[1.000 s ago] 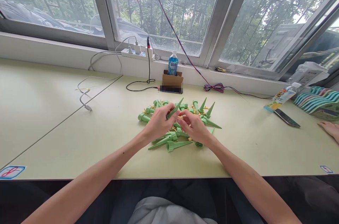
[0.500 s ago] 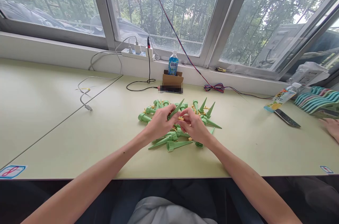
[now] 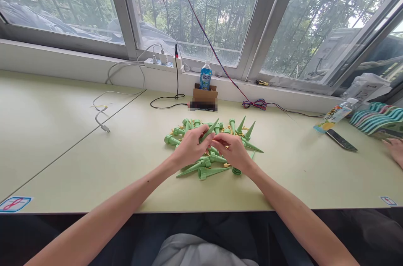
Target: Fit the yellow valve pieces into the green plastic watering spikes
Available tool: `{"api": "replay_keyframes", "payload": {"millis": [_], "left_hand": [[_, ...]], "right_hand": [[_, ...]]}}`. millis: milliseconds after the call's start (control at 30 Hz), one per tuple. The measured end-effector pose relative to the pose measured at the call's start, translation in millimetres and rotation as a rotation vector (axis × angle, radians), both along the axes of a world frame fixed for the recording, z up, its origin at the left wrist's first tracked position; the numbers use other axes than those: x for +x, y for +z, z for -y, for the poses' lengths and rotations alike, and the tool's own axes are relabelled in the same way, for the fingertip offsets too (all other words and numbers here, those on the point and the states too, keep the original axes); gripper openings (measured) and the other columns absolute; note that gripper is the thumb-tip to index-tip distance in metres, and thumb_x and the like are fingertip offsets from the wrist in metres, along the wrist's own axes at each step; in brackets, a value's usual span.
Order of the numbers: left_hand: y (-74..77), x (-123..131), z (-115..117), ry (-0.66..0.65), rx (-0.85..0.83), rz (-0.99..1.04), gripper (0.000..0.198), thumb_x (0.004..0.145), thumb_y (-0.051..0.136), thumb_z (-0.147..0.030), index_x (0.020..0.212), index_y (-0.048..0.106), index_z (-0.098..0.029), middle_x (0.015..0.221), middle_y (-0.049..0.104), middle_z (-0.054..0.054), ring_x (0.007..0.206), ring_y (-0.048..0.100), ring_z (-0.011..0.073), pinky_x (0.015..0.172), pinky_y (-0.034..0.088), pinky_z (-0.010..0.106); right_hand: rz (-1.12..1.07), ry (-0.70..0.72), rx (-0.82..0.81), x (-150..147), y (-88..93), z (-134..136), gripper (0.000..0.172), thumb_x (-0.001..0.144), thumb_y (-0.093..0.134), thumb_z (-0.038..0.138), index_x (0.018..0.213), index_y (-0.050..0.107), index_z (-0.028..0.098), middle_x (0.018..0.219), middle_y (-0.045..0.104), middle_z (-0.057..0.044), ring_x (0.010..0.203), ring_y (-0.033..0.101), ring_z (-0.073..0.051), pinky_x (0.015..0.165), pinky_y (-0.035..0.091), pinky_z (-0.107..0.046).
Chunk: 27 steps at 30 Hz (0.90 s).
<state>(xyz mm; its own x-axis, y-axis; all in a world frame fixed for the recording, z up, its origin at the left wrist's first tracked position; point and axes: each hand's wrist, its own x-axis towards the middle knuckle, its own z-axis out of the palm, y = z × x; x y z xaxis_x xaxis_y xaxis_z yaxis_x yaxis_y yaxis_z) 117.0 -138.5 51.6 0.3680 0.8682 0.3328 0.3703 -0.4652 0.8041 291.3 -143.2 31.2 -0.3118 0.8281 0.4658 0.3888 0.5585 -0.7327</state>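
Note:
My left hand point(image 3: 191, 145) is wrapped round a green plastic spike point(image 3: 210, 129), whose tip points up and to the right. Right beside it, my right hand point(image 3: 232, 148) has its fingers pinched at the base of that spike; what they hold is too small and hidden to make out. Under and around both hands lies a loose pile of green spikes point(image 3: 217, 172) with small yellow pieces among them. A green round cap point(image 3: 236, 171) rests just below my right wrist.
Behind the pile, a blue bottle point(image 3: 205, 76) stands in a small cardboard box point(image 3: 205, 93). To the right are a tilted bottle point(image 3: 335, 116), a phone point(image 3: 341, 140), stacked teal-edged items point(image 3: 378, 120) and another person's hand point(image 3: 394, 150). Cables point(image 3: 254, 104) run along the back.
My right hand's fingers have closed in at the spike's base, and the yellow piece seen between them before is now mostly hidden. The other person's hand has shifted slightly.

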Motion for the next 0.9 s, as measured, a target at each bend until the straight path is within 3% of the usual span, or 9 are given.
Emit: {"api": "replay_keyframes", "payload": {"millis": [200, 533, 733, 900], "left_hand": [[0.1, 0.0, -2.2, 0.043, -0.03, 0.069, 0.035, 0.093, 0.049, -0.046, 0.073, 0.034, -0.022, 0.059, 0.046, -0.005, 0.055, 0.065, 0.0161, 0.042, 0.038, 0.023], [-3.0, -0.2, -2.0, -0.01, -0.084, 0.104, 0.035, 0.091, 0.052, -0.05, 0.075, 0.039, -0.022, 0.064, 0.058, -0.002, 0.057, 0.065, 0.0174, 0.046, 0.044, 0.026], [-1.8, -0.1, -2.7, 0.019, -0.061, 0.108, 0.037, 0.091, 0.052, -0.048, 0.073, 0.034, -0.022, 0.058, 0.049, -0.005, 0.053, 0.061, 0.0158, 0.042, 0.038, 0.024], [-3.2, -0.2, -3.3, 0.009, -0.074, 0.118, 0.037, 0.092, 0.051, -0.047, 0.073, 0.032, -0.022, 0.059, 0.049, -0.005, 0.055, 0.063, 0.0164, 0.043, 0.039, 0.025]], "right_hand": [[-0.145, 0.017, -0.022, -1.9, -1.6, 1.3, 0.019, 0.086, 0.064, 0.037, 0.085, 0.055, 0.02, 0.068, 0.062, 0.0, 0.056, 0.058, -0.013, 0.056, 0.049, -0.026], [0.005, -0.007, -0.01, 0.7, -3.8, -0.8, 0.03, 0.095, 0.05, 0.04, 0.074, 0.056, 0.019, 0.055, 0.055, 0.002, 0.045, 0.049, -0.01, 0.047, 0.04, -0.024], [-0.094, 0.015, -0.019, -1.4, -2.2, 0.8, 0.022, 0.089, 0.061, 0.04, 0.089, 0.057, 0.019, 0.067, 0.062, 0.0, 0.054, 0.057, -0.013, 0.055, 0.047, -0.026], [-0.077, 0.019, 0.001, -1.6, -2.1, 0.7, 0.021, 0.088, 0.06, 0.039, 0.083, 0.054, 0.02, 0.069, 0.064, -0.001, 0.057, 0.056, -0.013, 0.056, 0.046, -0.026]]}}
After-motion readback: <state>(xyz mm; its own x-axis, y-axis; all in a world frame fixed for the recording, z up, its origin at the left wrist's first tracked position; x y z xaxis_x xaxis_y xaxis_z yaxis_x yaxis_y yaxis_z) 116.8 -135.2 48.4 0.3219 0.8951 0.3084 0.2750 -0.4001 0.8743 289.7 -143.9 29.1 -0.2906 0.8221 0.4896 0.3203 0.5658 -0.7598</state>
